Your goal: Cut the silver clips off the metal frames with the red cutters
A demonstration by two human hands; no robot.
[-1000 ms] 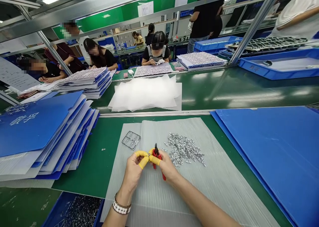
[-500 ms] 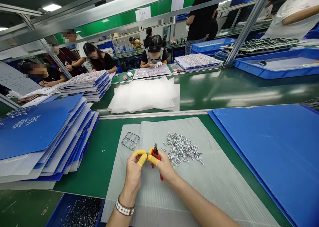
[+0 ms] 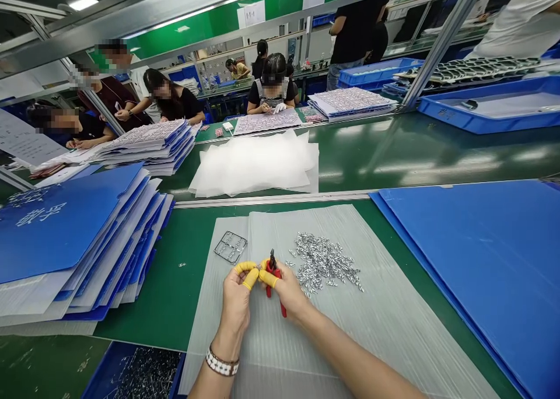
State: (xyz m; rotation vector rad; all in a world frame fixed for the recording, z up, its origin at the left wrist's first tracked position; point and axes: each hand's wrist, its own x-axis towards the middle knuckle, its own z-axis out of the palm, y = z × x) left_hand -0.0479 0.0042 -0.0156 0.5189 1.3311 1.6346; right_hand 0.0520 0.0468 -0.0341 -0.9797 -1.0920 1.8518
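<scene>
A tiny silvery piece (image 3: 258, 267) is pinched between the yellow-covered fingertips (image 3: 251, 278) of the left hand (image 3: 236, 297) and the right hand (image 3: 289, 291), which are held together above a translucent whitish sheet (image 3: 394, 317). Red-handled, dark-tipped pliers (image 3: 270, 267) are also gripped in the right hand. Many loose silvery pieces (image 3: 326, 263) are already heaped nearby, while one grey square lattice frame (image 3: 230, 247), seemingly still filled, is left whole beyond the left hand.
</scene>
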